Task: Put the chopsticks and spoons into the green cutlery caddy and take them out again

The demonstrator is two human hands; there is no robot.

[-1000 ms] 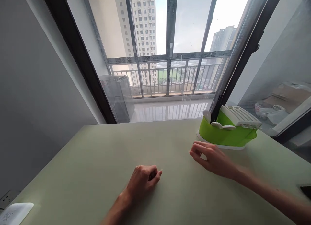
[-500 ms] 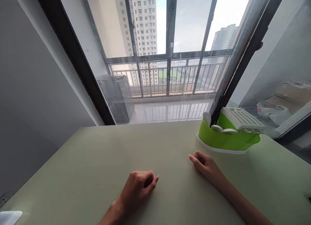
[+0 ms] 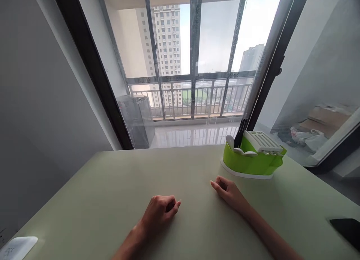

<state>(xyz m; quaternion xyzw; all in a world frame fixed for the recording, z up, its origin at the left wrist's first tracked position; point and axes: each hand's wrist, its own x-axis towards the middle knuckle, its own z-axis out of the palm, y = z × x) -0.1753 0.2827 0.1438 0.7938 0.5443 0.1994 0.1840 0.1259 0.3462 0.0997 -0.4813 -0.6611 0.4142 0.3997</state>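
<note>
My left hand lies loosely curled on the pale green table, its thumb beside the bent fingers and nothing visible in the hollow. To the right, and a little farther out, my right hand rests on its side in a similar loose fist, also holding nothing I can see. Just beyond it stands a bright green utensil holder with a white base and a white slotted top. White spoon-like ends show along its left rim, and dark upright pieces stand behind them.
A black flat object lies at the table's right edge, cut off by the frame. At the lower left corner is a white flat item with faint markings. Glass and a dark door frame rise beyond the table's far edge.
The camera view has shifted up and to the right, bringing the black object and more of the white item into sight. Both hands keep the same curled pose on the table.
</note>
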